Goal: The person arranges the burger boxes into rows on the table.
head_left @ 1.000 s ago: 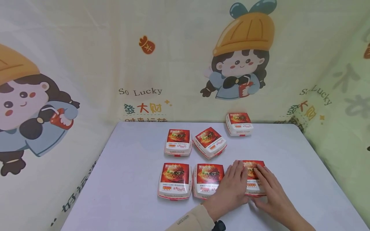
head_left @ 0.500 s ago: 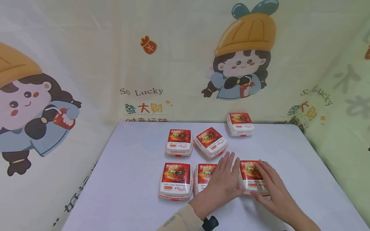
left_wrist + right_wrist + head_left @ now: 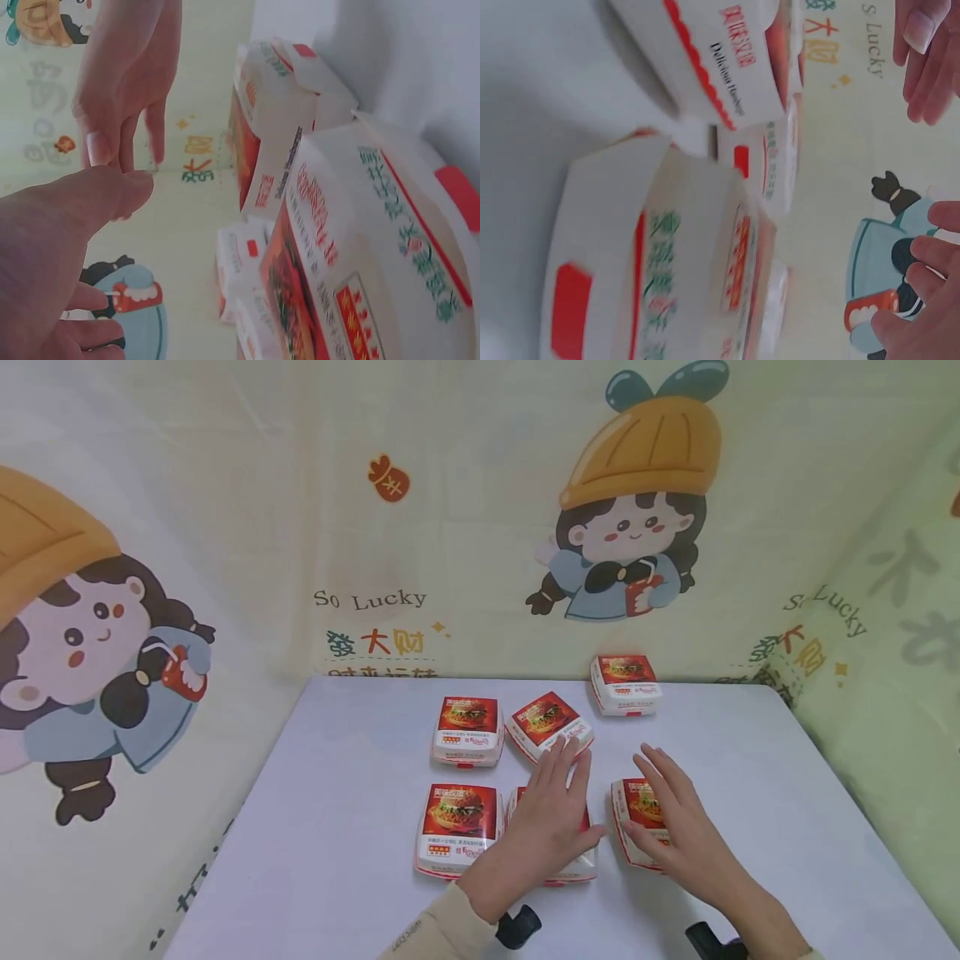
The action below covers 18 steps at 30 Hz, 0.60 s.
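Observation:
Burger boxes, white with a red burger picture on top, lie on the white table (image 3: 315,852). My left hand (image 3: 542,822) hangs over the front middle box (image 3: 576,867), fingers straight and holding nothing, covering much of it. My right hand (image 3: 693,835) is above the front right box (image 3: 633,810), fingers spread and nothing in them; it hides that box's right side. In the left wrist view, both my left hand (image 3: 45,255) and my right hand (image 3: 127,82) appear raised clear of the boxes. A large near box (image 3: 682,262) fills the lower part of the right wrist view.
A front left box (image 3: 459,822) sits beside the middle one. Behind them are a back left box (image 3: 467,727), an angled box (image 3: 543,718) and a far box (image 3: 626,685) by the back edge. A printed cloth (image 3: 465,510) hangs behind the table.
Both hands have come off the front right box. My left hand has moved left over the middle box; my right hand has lifted. The boxes stay in nearly the same places.

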{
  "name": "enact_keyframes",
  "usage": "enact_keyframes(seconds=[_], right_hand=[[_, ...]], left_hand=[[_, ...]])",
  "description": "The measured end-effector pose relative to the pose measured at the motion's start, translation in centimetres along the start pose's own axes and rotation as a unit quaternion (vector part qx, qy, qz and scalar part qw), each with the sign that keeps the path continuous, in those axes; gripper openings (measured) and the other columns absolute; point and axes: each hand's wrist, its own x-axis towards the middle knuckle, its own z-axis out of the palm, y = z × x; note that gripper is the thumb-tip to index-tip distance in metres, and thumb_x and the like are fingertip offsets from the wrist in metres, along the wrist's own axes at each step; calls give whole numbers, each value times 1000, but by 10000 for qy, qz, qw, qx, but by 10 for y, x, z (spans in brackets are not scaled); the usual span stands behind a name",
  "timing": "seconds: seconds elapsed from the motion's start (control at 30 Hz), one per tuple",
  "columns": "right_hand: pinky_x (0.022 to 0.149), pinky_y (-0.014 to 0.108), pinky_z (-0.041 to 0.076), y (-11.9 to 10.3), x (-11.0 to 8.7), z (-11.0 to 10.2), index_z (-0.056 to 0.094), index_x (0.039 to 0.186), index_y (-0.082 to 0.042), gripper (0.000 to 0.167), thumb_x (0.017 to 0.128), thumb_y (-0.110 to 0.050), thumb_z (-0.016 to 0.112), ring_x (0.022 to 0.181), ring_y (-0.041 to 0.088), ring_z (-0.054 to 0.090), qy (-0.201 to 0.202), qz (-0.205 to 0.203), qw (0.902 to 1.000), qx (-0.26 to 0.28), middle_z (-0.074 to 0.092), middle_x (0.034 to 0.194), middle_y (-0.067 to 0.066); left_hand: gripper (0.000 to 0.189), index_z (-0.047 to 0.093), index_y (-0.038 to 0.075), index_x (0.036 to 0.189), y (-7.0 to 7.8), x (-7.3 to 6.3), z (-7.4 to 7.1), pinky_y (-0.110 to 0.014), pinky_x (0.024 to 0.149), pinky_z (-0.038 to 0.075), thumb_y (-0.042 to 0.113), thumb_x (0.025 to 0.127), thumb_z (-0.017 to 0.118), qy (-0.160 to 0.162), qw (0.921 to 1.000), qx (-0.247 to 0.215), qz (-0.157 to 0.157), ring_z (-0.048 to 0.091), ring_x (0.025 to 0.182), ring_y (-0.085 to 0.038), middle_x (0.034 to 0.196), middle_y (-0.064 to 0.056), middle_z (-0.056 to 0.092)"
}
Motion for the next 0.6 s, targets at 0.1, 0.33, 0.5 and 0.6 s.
enact_keyframes(seconds=[0.1,0.33,0.5,0.6], right_hand=[[96,74,42,-6,7,3,26,157,-20,92,81,-25,79,148,32,19,86,-108,9998,-139,22,163,9],[100,74,39,-12,18,14,30,156,-17,89,82,-27,78,147,35,22,141,-213,9995,-211,26,161,13],[103,70,40,-11,24,19,30,156,-16,88,83,-31,78,147,33,22,32,-242,9991,-357,26,161,11],[105,69,39,-11,28,22,31,155,-14,87,84,-34,77,147,34,23,-42,-288,9984,-479,26,161,11]], left_hand=[[98,23,12,157,-4,-2,-4,-41,123,27,53,84,73,38,9999,-20,-123,14,155,-26,164,-6,21],[98,20,12,158,-23,-8,-9,-43,124,25,51,86,72,28,9991,-146,-387,15,154,-25,165,-6,20],[99,20,9,158,-38,-11,-10,-45,125,22,50,86,73,50,9983,-141,-568,14,155,-28,165,-8,21],[100,19,8,158,-47,-12,-7,-46,125,21,48,86,74,85,9972,-190,-719,13,155,-28,165,-9,21]])
